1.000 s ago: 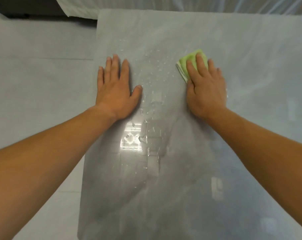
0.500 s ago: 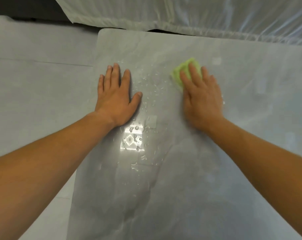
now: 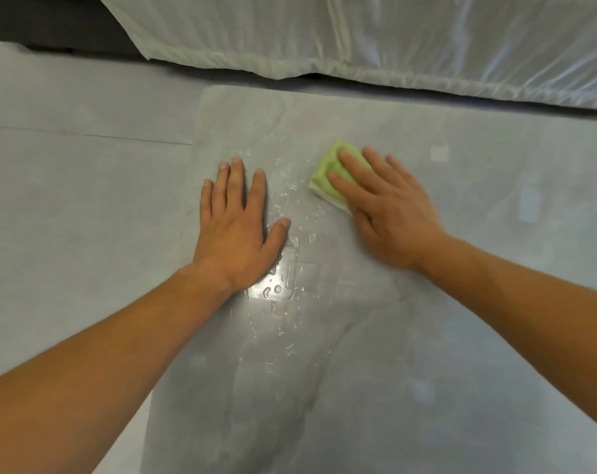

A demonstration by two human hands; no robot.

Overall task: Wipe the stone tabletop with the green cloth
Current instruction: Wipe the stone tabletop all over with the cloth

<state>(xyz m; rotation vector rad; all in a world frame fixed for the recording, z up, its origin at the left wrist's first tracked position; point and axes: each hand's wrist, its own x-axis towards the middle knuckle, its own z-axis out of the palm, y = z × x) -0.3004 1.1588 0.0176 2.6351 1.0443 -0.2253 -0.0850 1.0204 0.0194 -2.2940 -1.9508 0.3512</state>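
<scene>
Location of green cloth (image 3: 327, 176): far part of the desk (image 3: 461, 336), right of the midline, folded into a small pad and lying flat on the stone.
Long axis of pad: cannot tell, since the near-right portion is covered by fingers.

Key relation for the coming stroke: band of water droplets (image 3: 290, 196) directly left of the cloth, running between the two hands and on toward the near side past a bright reflection. Likely stroke direction, as a judgement: leftward and nearward, into the wet band.

Nearer hand: right hand (image 3: 389, 213), already on the cloth.
- Fingers straight and slightly spread, pressed flat on top of the pad.
- No curl round the cloth, no pinch.

Left hand (image 3: 237, 230):
- Palm down on the desk near its left edge, apart from the cloth.
- Fingers extended, thumb splayed toward the droplets.
- Nothing held; apparently bracing.

Caution: left thumb at the edge of the wet band, in the probable path of the cloth.
</scene>
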